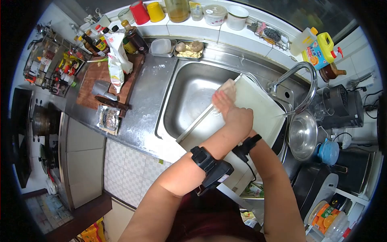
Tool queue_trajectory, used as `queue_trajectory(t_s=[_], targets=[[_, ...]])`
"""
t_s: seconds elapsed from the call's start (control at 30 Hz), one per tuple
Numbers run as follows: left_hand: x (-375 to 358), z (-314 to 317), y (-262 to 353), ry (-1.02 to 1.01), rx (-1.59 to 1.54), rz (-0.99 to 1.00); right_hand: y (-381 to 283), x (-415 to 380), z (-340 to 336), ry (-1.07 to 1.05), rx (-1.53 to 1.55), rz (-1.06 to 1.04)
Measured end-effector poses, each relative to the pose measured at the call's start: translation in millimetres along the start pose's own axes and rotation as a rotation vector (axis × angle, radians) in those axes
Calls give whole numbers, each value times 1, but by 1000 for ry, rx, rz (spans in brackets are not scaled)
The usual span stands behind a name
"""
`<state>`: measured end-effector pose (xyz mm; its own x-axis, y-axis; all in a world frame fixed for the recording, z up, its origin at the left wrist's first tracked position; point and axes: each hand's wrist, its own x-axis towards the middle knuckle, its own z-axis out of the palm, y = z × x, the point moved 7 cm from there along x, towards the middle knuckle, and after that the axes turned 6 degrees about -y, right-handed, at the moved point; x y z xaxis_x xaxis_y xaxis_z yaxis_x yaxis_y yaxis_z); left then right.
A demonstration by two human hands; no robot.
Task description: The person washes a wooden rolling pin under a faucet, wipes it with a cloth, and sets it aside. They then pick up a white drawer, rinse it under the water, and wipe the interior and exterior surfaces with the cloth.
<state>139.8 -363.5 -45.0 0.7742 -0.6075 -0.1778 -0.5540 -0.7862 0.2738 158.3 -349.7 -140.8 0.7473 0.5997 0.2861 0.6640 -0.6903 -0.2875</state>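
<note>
The curled left hand reaches toward two o'clock, crossing over the blurred right hand, which points toward eleven.

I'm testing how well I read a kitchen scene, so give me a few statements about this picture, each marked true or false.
1. A wooden cutting board lies left of the sink. True.
2. The yellow cup stands left of the red cup. False: it stands to the right.
3. The round metal bowl is right of the sink. True.
4. The hands are over the wooden cutting board. False: they are at the pale panel lying across part of the sink.
</note>
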Motion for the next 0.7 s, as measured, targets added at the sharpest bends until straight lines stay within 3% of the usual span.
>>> queue_trajectory(t_s=[0.27, 0.43, 0.57, 0.6, 0.7], targets=[[-1, -1, -2, 97, -37, -20, 66, -45, -4, -194, 20, 457], [2, -3, 0, -133, -14, -30, 93, -56, 0, -264, 7, 611], [-1, -6, 1, -99, -29, 5, 107, -53, 13, -261, -36, 653], [0, -2, 1, -120, -38, 12, 100, -49, 5, -147, 117, 602], [1, -2, -1, 131, -42, 5, 91, -29, -7, -37, 269, 545]])
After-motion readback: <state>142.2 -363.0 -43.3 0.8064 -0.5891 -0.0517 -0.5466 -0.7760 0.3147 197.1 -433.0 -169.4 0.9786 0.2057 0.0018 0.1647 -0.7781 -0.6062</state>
